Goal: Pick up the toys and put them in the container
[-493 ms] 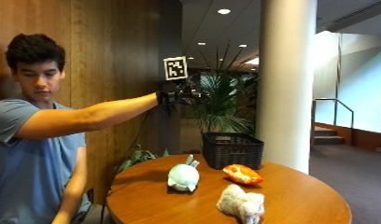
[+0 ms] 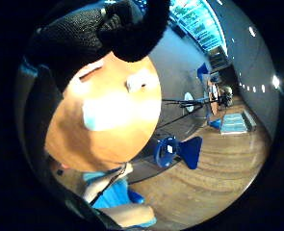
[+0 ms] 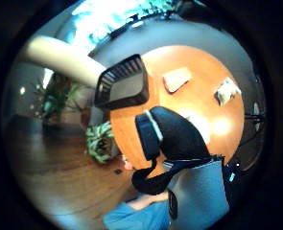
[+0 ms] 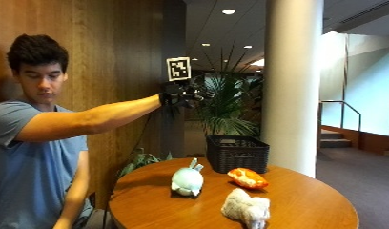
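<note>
Three toys lie on the round wooden table (image 4: 309, 205): a pale green plush (image 4: 187, 180), an orange toy (image 4: 248, 178) and a white fluffy toy (image 4: 246, 209). The black wicker container (image 4: 238, 152) stands at the table's far edge, behind the orange toy. My gloved right hand (image 4: 179, 98) is held out high above the table, left of the container, with relaxed fingers and nothing in it. The thumb side palm view looks down on the container (image 3: 123, 82), the orange toy (image 3: 176, 79) and the white toy (image 3: 227, 90). There the glove hides the green plush.
A white pillar (image 4: 293, 81) and a potted plant (image 4: 229, 109) stand behind the table. A wood-panelled wall (image 4: 106, 47) runs along the left. Blue chairs (image 2: 173, 149) stand on the floor beside the table. My other arm hangs at my side.
</note>
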{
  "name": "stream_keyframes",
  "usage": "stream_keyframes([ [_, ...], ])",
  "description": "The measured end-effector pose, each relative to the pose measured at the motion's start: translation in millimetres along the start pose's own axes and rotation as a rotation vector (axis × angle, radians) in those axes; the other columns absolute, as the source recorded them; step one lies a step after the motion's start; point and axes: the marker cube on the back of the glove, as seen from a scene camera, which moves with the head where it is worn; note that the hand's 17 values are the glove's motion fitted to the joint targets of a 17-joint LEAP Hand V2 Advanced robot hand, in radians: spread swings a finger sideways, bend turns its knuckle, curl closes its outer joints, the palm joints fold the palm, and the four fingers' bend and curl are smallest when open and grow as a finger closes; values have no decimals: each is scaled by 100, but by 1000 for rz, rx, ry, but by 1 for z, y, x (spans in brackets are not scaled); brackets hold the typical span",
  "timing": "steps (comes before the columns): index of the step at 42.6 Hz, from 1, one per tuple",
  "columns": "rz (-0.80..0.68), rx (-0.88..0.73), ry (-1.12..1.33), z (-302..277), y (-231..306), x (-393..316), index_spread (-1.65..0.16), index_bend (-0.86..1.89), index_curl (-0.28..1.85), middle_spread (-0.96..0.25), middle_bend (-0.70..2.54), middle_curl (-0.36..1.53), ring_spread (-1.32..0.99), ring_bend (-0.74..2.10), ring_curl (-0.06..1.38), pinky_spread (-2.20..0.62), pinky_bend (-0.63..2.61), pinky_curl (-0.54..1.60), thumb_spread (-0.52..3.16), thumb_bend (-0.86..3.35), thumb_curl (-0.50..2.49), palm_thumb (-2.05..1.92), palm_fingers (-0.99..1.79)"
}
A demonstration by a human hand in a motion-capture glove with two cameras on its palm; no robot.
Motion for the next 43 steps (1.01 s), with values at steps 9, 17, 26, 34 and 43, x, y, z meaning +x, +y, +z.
stream_keyframes([
  [9, 35, 9, 0, -5, -8, 26, -32, 15, 21, -1, 16, 19, 0, 25, 9, 7, 86, 31, 134, 0, 16, 0, 4],
  [17, 60, 31, 9, -4, -25, 77, -32, 12, 20, -1, 17, 21, 2, 34, 13, 8, 97, 34, 126, -3, 18, -2, -4],
  [26, 148, 14, -60, 31, -51, 147, -32, 11, 20, -1, 16, 22, 3, 33, 15, 8, 105, 36, 120, -3, 21, -2, -12],
  [34, 264, -43, 21, 84, -73, 210, -32, 11, 19, 0, 15, 23, 4, 33, 16, 9, 108, 37, 115, -3, 23, -2, -14],
  [43, 378, -129, 95, 161, -94, 253, -31, 9, 18, 2, 12, 22, 5, 29, 18, 9, 116, 38, 110, -3, 24, -2, -21],
])
